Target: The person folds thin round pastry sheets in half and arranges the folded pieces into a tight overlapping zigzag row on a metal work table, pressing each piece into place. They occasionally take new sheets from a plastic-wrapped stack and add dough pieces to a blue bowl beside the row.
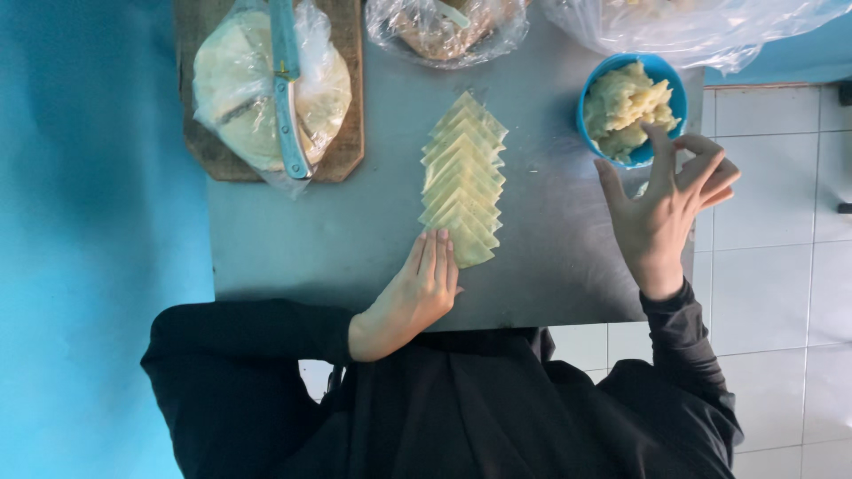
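Occlusions and crops, head view.
Cut off at top edge: wooden board, clear bag of brownish contents, large plastic bag. Under wrinkled plastic, pale round dough, detail unclear. Behind right hand, part of blue bowl rim.

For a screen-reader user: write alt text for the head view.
A left hand rests its fingertips on a row of overlapping pale dough squares on a grey table, while the right hand reaches into a blue bowl of filling.
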